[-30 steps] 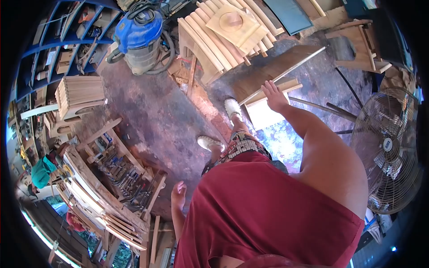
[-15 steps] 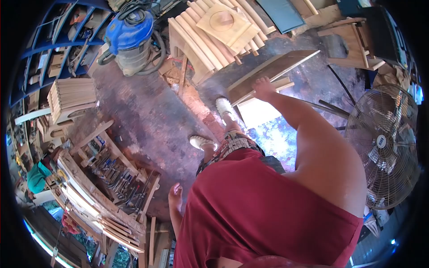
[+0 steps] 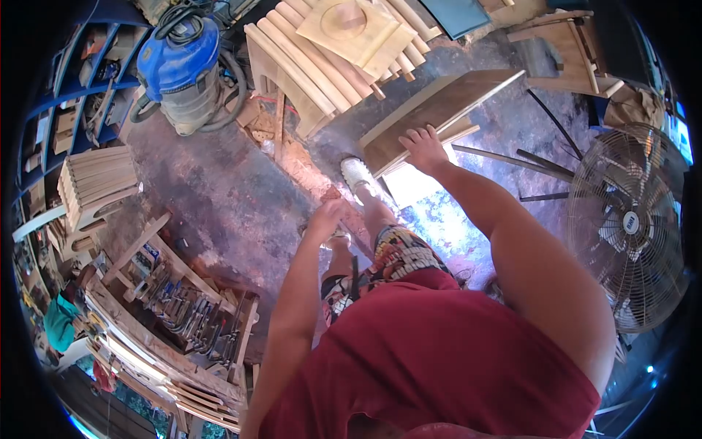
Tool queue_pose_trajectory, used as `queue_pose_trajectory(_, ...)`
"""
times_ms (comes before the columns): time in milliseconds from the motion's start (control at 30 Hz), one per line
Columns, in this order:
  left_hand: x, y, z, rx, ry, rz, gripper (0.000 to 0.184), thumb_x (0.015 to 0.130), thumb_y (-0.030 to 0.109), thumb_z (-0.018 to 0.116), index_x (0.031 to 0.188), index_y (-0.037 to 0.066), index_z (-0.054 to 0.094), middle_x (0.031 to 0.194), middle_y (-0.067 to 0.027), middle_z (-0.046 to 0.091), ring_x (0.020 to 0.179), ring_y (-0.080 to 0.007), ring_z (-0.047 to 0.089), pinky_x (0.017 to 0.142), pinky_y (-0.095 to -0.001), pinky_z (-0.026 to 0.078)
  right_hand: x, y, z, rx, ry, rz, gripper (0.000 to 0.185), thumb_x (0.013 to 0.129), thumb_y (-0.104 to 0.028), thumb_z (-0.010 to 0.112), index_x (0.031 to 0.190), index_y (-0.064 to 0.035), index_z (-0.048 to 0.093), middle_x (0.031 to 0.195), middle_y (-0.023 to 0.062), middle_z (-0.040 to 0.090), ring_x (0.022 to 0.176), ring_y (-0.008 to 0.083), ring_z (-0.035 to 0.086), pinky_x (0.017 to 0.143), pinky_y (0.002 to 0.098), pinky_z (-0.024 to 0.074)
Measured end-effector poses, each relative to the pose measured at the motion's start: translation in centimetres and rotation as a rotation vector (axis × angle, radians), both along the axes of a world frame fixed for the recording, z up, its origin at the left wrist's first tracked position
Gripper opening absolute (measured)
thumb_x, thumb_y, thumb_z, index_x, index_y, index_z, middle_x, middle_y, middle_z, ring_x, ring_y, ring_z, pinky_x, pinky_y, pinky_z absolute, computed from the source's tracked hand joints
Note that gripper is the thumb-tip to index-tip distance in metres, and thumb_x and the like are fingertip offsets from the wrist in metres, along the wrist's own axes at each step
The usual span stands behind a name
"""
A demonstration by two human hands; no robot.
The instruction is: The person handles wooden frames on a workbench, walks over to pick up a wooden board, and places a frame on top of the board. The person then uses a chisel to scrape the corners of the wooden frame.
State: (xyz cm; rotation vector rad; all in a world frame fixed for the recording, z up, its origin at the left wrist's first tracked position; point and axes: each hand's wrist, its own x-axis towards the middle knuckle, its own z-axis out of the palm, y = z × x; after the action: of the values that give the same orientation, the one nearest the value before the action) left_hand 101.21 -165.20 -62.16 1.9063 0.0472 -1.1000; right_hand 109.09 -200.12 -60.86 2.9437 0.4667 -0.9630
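Observation:
My right hand [image 3: 424, 148] has its fingers hooked over the near edge of a brown wooden board [image 3: 457, 106]. The board stands tilted off the floor, with a paler wood strip [image 3: 462, 136] and a bright white panel [image 3: 415, 183] just below it. My left hand [image 3: 327, 218] hangs in front of my body, above my left shoe and apart from the board. Its fingers point forward, blurred and partly turned away, and I see no object in it.
A wooden stack with dowel-like rails [image 3: 314, 55] is at the front, beside a blue shop vacuum [image 3: 179, 66]. A large floor fan [image 3: 630, 223] stands at the right. Clamps and tools [image 3: 186, 307] fill a wooden rack at the left. Slatted wooden pieces [image 3: 101, 183] lie farther left.
My left hand has come up and forward from beside my hip to in front of my legs. My right hand has shifted slightly left along the board's edge in view, and my head view has shifted.

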Motion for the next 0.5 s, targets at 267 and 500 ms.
queue_pose_trajectory(267, 4.8, -12.4, -14.5, -0.207, 0.439, 0.459, 0.053, 0.097, 0.053, 0.052, 0.122, 0.007, 0.059, 0.092, -0.0041, 0.057, 0.085, -0.0152, 0.056, 0.088, -0.0335, 0.048, -0.9, -0.1, -0.3, 0.033, -0.063, -0.034, 0.07, 0.087, -0.039, 0.065, 0.147, -0.0155, 0.039, 0.151, 0.01, 0.036, 0.142, 0.0301, 0.029, 0.119, 0.0498, 0.0166)
queue_pose_trajectory(500, 8.1, -15.5, -12.8, 0.062, 0.495, 0.52, 0.076, 0.096, 0.058, 0.048, 0.134, -0.008, 0.05, 0.137, -0.022, 0.053, 0.122, -0.0327, 0.052, 0.102, -0.0413, 0.039, -1.5, -0.4, -0.7, 0.077, -0.138, -0.041, 0.075, 0.085, -0.04, 0.066, 0.149, -0.016, 0.035, 0.154, 0.0096, 0.033, 0.145, 0.0293, 0.025, 0.119, 0.0505, 0.0152)
